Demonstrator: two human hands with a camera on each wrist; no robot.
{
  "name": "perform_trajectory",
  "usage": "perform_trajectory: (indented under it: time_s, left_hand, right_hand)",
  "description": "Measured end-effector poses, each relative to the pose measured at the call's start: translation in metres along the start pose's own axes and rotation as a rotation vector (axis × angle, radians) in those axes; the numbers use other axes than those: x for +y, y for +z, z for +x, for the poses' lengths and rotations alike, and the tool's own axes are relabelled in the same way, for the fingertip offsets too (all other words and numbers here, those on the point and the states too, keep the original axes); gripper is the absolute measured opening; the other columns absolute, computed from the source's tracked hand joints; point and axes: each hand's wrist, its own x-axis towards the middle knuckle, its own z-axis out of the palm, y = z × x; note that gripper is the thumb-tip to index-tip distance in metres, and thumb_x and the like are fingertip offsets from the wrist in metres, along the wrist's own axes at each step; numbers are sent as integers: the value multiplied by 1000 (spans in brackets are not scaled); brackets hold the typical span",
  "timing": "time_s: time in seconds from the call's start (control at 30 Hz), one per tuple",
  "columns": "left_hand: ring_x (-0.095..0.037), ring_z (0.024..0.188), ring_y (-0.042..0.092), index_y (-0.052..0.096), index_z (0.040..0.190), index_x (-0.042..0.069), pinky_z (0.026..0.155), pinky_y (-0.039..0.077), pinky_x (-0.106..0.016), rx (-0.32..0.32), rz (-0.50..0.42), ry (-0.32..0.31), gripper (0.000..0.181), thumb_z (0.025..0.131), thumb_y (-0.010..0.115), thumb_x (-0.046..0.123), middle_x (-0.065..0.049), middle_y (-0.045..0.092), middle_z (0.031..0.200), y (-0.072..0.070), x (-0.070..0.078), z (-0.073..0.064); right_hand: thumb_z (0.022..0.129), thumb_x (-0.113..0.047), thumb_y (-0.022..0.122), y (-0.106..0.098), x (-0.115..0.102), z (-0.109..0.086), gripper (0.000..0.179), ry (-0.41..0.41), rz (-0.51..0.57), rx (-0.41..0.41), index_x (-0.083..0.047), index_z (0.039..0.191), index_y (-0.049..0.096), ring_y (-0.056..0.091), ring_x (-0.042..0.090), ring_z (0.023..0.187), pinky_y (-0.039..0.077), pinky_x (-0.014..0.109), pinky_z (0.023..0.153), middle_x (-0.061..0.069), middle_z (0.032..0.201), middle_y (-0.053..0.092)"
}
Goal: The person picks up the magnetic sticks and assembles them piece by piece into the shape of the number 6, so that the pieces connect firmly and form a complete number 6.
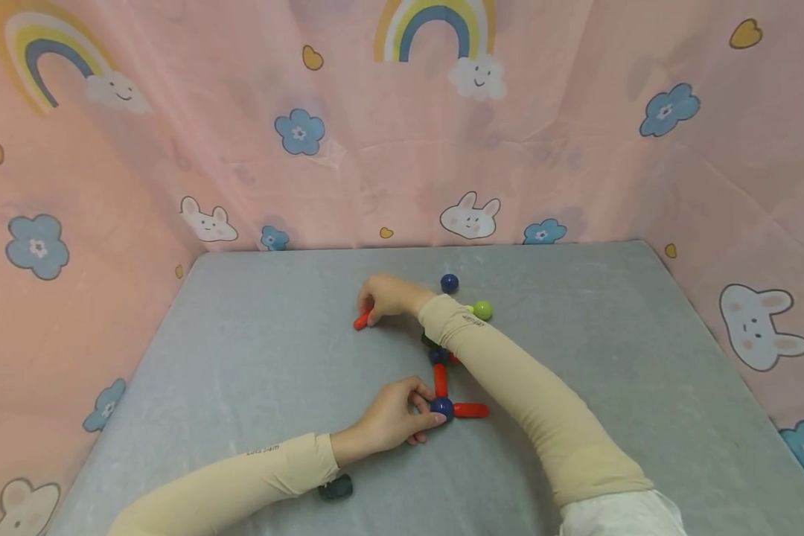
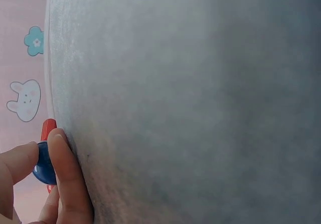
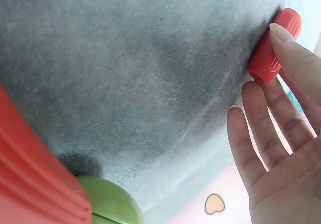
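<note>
My left hand (image 1: pixel 390 417) pinches a blue ball (image 1: pixel 442 409) between thumb and fingers. From that ball one red ribbed rod (image 1: pixel 441 380) runs away toward a second blue ball (image 1: pixel 437 356), and another red rod (image 1: pixel 472 410) points right. In the left wrist view the held ball (image 2: pixel 45 164) shows between thumb and fingers. Farther back, my right hand (image 1: pixel 390 295) holds a separate red rod (image 1: pixel 362 321) at the table surface. Thumb and fingertips grip this rod (image 3: pixel 276 45) in the right wrist view. My right forearm hides part of the joined pieces.
Beyond my right forearm lie a loose blue ball (image 1: pixel 450 283) and a light green ball (image 1: pixel 483 310). A dark object (image 1: pixel 336 487) sits beside my left sleeve. Pink patterned curtains (image 1: pixel 388 164) border the grey table (image 1: pixel 254 335).
</note>
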Motion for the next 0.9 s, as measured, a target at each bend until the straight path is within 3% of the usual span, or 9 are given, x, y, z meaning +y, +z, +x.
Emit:
perform_trajectory:
  time_s: [0.23,0.43,0.7,0.9]
  left_hand:
    - [-8,51,62,61,106,4,46,53,-25,-2,-5,2,27,87,77,16,-2,65,77,-1,0,0]
    - [-10,52,62,61,106,2,47,54,-25,-30,5,0,28,87,77,15,-4,65,77,-4,1,2]
    - [-11,55,63,61,106,4,50,54,-25,-96,22,-34,26,87,76,15,-3,65,76,-10,8,4]
    - [-12,59,63,62,107,4,53,53,-25,-104,69,-24,27,88,75,18,-2,67,77,-19,13,6]
  right_hand:
    - [76,-12,84,0,2,-1,13,4,30,17,-8,86,75,56,11,77,45,22,72,3,85,72]
    - [76,-11,84,-6,5,-9,12,12,136,43,-8,82,74,55,11,75,43,19,70,3,83,72]
    - [79,-12,82,-18,13,-35,14,28,277,61,-11,90,73,61,13,78,49,22,72,3,86,71]
    - [81,-16,81,-25,24,-65,14,54,280,99,-14,93,75,63,14,83,52,26,77,1,89,73]
